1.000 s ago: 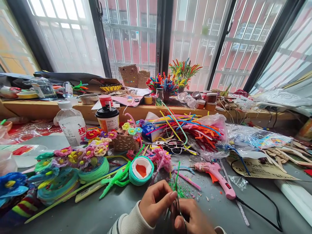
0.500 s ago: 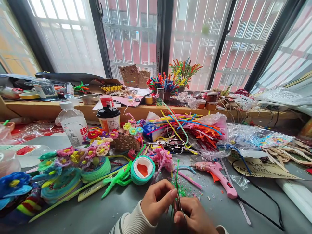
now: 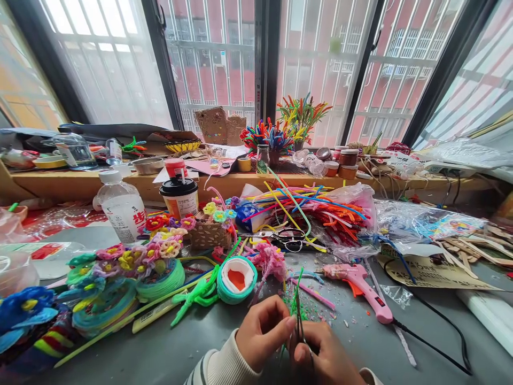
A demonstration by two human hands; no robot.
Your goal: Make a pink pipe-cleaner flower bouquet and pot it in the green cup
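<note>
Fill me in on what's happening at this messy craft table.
A person sits at a grey table by the window. Their left hand and right hand pinch a thin green pipe cleaner between them, its tip pointing up. Green trimmings lie just beyond the hands. A pink glue gun, scissors and pipe cleaner flowers lie nearby, untouched.

A grey, matt table [image 3: 168,350] carries the clutter. On it lie a pink plastic glue gun [image 3: 358,289] with a black cord [image 3: 433,339], black-handled scissors [image 3: 289,240], a heap of coloured pipe cleaners in a clear bag [image 3: 320,214], a clear plastic water bottle [image 3: 121,206], a paper cup with a black lid [image 3: 179,197] and green fluff scraps [image 3: 308,310].
</note>
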